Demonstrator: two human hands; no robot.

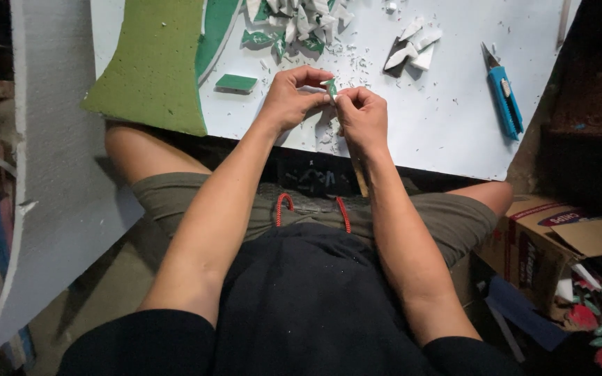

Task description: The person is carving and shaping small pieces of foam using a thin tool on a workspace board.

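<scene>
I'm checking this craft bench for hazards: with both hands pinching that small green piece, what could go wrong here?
1. The small green piece is pinched only at the fingertips of the left hand and right hand; it could slip or snap.
2. The blue utility knife lies loose near the white board edge, and could get knocked off.
3. Foam scraps litter the board.

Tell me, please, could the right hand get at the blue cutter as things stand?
Probably yes: the blue cutter lies alone on the white board, with bare board between it and the right hand, though that hand now pinches a small green piece.
</scene>
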